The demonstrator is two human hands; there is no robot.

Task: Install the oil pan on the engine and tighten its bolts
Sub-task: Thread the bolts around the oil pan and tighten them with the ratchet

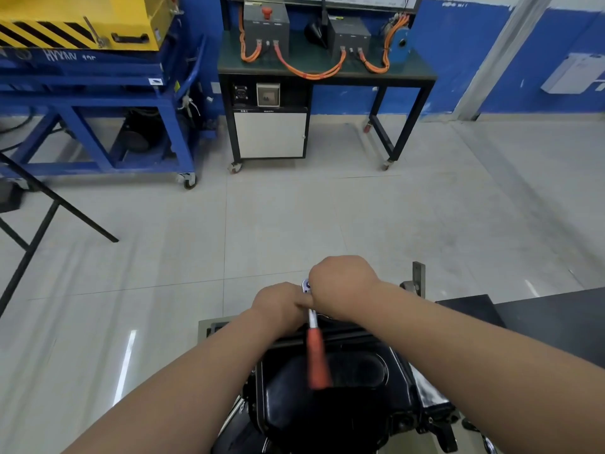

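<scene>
**A:** What takes up most of the view?

**B:** The pale tiled floor (294, 208). At its far side, on the left, is a blue wheeled cart (98, 103) carrying a yellow machine (82, 21). Beside it stands a black workbench (409, 75) on castors, with two grey boxes (265, 27) joined by orange cables (311, 73).

**A:** And the engine?

**B:** The engine (432, 411) is at the bottom centre, right below the camera. The black oil pan (353, 371) sits on top of it with its sump side up, under both forearms.

**A:** Is there a tool?

**B:** A ratchet wrench (317, 362) with an orange handle. Its chrome head is at the pan's far edge, and the handle slopes back over the pan toward the camera. The handle is blurred.

**A:** What are the hands doing?

**B:** Both are bunched at the head end. The left hand (278, 303) is curled, and one digit reaches across to hold the metal shaft just below the head. The right hand (340, 283) is knuckles-up over the head. Its fingers bend down out of sight, so I cannot tell what they close on. Neither hand is on the orange grip.
</scene>
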